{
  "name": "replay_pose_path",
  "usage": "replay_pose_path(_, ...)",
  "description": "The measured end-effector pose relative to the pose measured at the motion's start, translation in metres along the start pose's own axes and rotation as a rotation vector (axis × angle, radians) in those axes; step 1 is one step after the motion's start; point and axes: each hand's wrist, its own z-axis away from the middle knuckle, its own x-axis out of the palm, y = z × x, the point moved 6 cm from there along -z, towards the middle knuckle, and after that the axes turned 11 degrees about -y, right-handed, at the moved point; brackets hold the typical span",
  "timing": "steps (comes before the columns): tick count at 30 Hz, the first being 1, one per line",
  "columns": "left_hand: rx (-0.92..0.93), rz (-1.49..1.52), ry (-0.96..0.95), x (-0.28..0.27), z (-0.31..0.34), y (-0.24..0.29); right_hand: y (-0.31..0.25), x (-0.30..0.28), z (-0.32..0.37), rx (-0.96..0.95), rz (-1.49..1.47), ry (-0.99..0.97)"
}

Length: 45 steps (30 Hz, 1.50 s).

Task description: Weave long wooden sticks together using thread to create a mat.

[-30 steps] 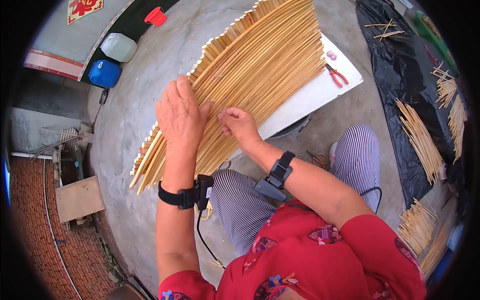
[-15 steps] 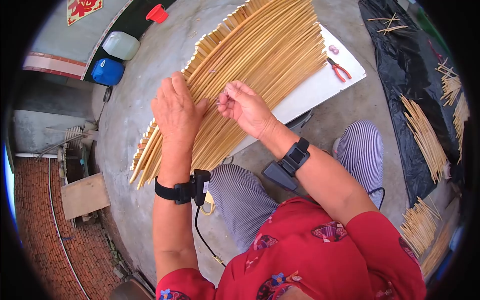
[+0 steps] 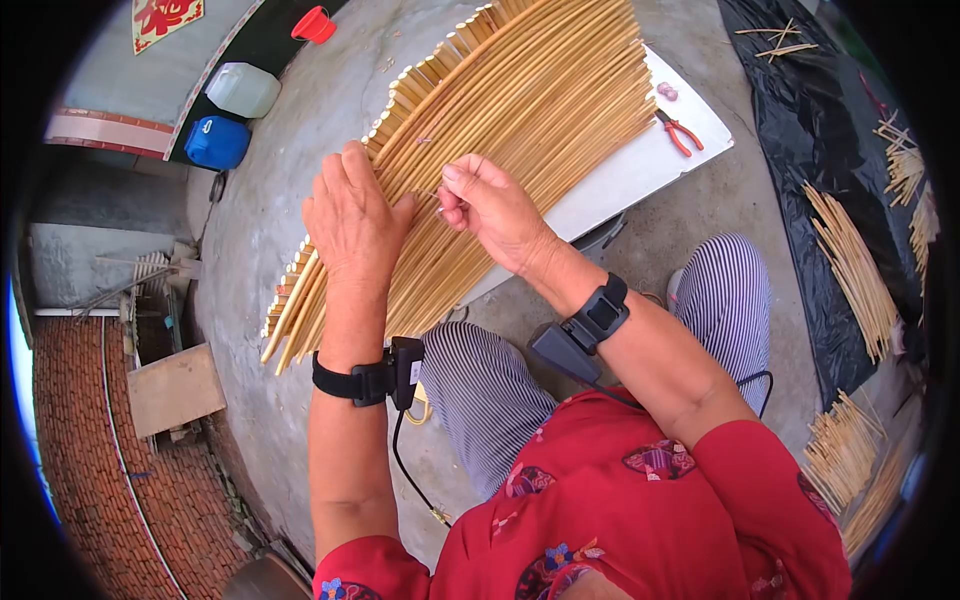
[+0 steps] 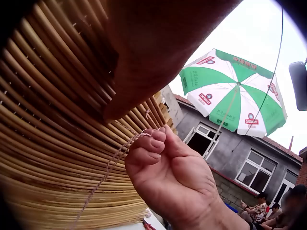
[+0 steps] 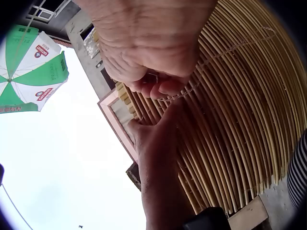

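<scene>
A wide mat of thin tan stalks (image 3: pixel 540 110), laid side by side and bound in rows, slants across the head view. My left hand (image 3: pixel 352 220) rests on it near the cut ends, thumb out over the stalks. Just right of that thumb, my right hand (image 3: pixel 492 212) pinches a thin pinkish thread. In the left wrist view the twisted thread (image 4: pixel 102 181) runs down from the right hand's curled fingers (image 4: pixel 152 143) along the stalks. The right wrist view shows the thread line (image 5: pixel 230 49) crossing the mat.
Under the mat is a white board (image 3: pixel 705 105), with red-handled pliers (image 3: pixel 680 138) and a small pinkish bundle (image 3: pixel 667 91) on it. Stalk bundles (image 3: pixel 850 275) lie on black plastic sheeting (image 3: pixel 775 120) at right. Blue (image 3: pixel 216 143) and white jugs (image 3: pixel 243 90) stand at upper left.
My right hand has shifted slightly up and right and rolled so more of its thumb side faces up, still pinching the thread. The left hand stays at about the same spot on the stalks.
</scene>
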Motion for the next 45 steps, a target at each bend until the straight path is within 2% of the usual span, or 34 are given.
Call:
replay_pose_path(6,0.002,0.019,0.008,0.0,0.002,0.001,-0.003,-0.001,0.0,0.043,0.065,-0.031)
replay_pose_path(12,0.016,0.02,-0.014,-0.001,0.0,0.003,-0.01,-0.008,0.0,0.071,0.001,0.058)
replay_pose_path(18,0.026,0.013,-0.019,0.001,0.0,0.002,-0.027,-0.032,0.0,0.08,0.069,0.223)
replay_pose_path(22,0.05,-0.006,0.002,0.001,0.001,0.001,-0.048,-0.067,0.018,0.212,0.492,0.298)
replay_pose_path(25,0.064,0.001,0.002,0.002,0.0,0.002,-0.044,-0.065,0.032,0.373,0.698,0.146)
replay_pose_path(26,0.066,0.01,0.0,0.002,0.0,0.002,-0.036,-0.055,0.039,0.368,0.583,0.123)
replay_pose_path(29,0.06,-0.01,-0.002,0.002,0.0,0.003,-0.023,-0.02,0.04,0.372,0.548,-0.014)
replay_pose_path(34,0.05,-0.031,-0.009,0.002,-0.002,0.002,-0.008,-0.014,0.035,0.372,0.65,0.056)
replay_pose_path(37,0.05,-0.03,-0.008,0.003,-0.001,0.001,-0.007,-0.016,0.027,0.12,1.274,0.013)
replay_pose_path(40,0.053,-0.031,-0.001,0.003,-0.002,0.001,-0.006,-0.014,0.025,-0.068,1.19,0.055)
replay_pose_path(45,0.057,-0.031,-0.002,0.003,-0.002,0.0,-0.006,-0.012,0.018,0.189,1.142,0.06)
